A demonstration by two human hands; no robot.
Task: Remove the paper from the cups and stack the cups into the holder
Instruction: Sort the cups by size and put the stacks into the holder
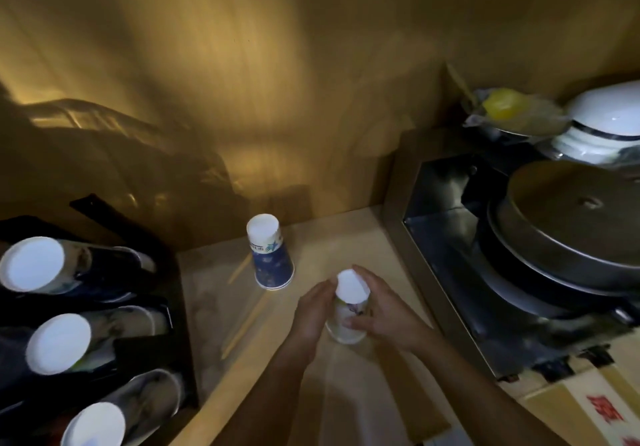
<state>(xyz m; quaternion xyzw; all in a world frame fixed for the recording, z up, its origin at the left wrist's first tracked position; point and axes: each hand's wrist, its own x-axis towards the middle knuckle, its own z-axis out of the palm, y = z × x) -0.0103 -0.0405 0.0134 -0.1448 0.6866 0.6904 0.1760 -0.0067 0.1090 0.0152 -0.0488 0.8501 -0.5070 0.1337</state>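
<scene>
Black multi-slot cup holder (173, 310) at left edge of pale wood desk (221, 293), w/ three rows of white-bottomed paper cups (33, 264) lying in it, bases toward cam. Steel lidded pot (568, 224) and white ceramic dish (609, 116) on right, not task items. Blue printed upside-down paper cup (270, 253) stands alone on desk, apart from hands. Small white upside-down cup stack (349, 307) sits center desk between both hands; looks sleeved in thin clear wrap, can't confirm.

Handling (judged): light, thin-walled, crushes easy, wrap prob slippery; grip low near rim, peel from base end.

Left hand (311, 310) cupped against stack's left side, right hand (381, 310) wrapped round right side, thumb on front, fingers over top edge. Both forearms come up from bottom.
</scene>
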